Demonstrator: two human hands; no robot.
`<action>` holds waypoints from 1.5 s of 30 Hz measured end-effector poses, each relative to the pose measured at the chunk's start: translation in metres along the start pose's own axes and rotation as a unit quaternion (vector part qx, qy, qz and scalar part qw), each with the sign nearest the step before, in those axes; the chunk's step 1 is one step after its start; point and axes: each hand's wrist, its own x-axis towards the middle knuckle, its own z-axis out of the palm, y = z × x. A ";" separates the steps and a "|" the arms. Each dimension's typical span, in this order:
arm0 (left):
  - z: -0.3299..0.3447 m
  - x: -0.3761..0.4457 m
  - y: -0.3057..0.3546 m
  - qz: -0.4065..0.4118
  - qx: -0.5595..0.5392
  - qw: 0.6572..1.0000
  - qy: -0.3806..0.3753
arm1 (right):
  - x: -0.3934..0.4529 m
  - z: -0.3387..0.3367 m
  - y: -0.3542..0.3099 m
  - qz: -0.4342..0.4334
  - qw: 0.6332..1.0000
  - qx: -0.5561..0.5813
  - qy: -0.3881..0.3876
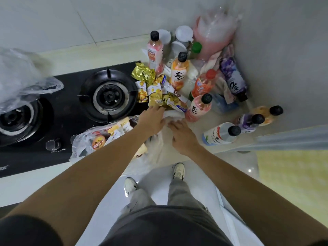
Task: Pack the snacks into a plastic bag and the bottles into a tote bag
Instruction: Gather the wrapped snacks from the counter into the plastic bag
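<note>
A white tote bag (160, 148) lies crumpled at the counter's front edge. My left hand (152, 119) and my right hand (182, 135) both rest on its cloth, fingers curled into the fabric. Just beyond my left hand lies a heap of yellow and gold snack packets (159, 93). A clear plastic bag (92, 141) holding several snacks sits to the left, half on the stove. Several drink bottles stand around: a pink one (198, 107) by the tote, an orange one (179, 71), a white one (220, 134) and a purple one (248, 121) lying at the right.
A black gas stove (71, 103) with two burners fills the left of the counter (221, 150). Another crumpled clear bag (19, 77) is at the far left. White cups (183, 33), a pink plastic bag (213, 34) and more bottles crowd the back corner by the wall.
</note>
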 end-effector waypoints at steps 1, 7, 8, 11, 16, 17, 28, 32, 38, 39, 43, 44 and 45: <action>0.004 0.002 0.001 -0.009 0.016 1.000 -0.011 | -0.005 0.003 0.001 0.001 1.000 0.005 0.006; 0.023 0.006 0.008 -0.021 0.070 0.997 -0.027 | -0.027 0.019 0.012 0.052 0.994 -0.035 0.085; 0.026 0.005 0.009 -0.014 0.071 0.997 -0.023 | -0.026 0.020 0.012 0.079 0.991 -0.025 0.102; 0.031 0.002 0.013 0.000 0.067 0.997 -0.025 | -0.019 0.023 0.009 0.146 0.978 0.032 0.143; 0.026 -0.010 0.016 -0.036 0.006 0.999 -0.007 | -0.018 0.025 0.003 0.202 0.966 0.041 0.157; 0.024 -0.013 0.016 -0.045 -0.027 0.999 -0.001 | -0.018 0.024 0.003 0.208 0.964 0.041 0.159; -0.036 -0.063 0.010 -0.092 -0.243 0.952 0.160 | -0.033 -0.021 -0.035 0.205 0.914 0.281 0.211; -0.045 -0.105 -0.012 -0.126 -0.239 0.944 0.190 | -0.035 -0.042 -0.079 0.146 0.901 0.328 0.244; -0.018 -0.183 -0.072 -0.222 -0.255 0.915 0.221 | -0.031 -0.042 -0.169 0.016 0.923 0.319 0.213; -0.012 -0.195 -0.080 -0.233 -0.253 0.913 0.220 | -0.031 -0.036 -0.182 -0.002 0.927 0.311 0.208; 0.007 -0.228 -0.101 -0.302 -0.244 0.893 0.230 | -0.034 -0.015 -0.222 -0.042 0.941 0.291 0.169; 0.011 -0.232 -0.104 -0.322 -0.242 0.887 0.228 | -0.035 -0.008 -0.228 -0.042 0.944 0.290 0.153; 0.015 -0.235 -0.107 -0.336 -0.242 0.883 0.220 | -0.035 0.000 -0.233 -0.043 0.947 0.284 0.142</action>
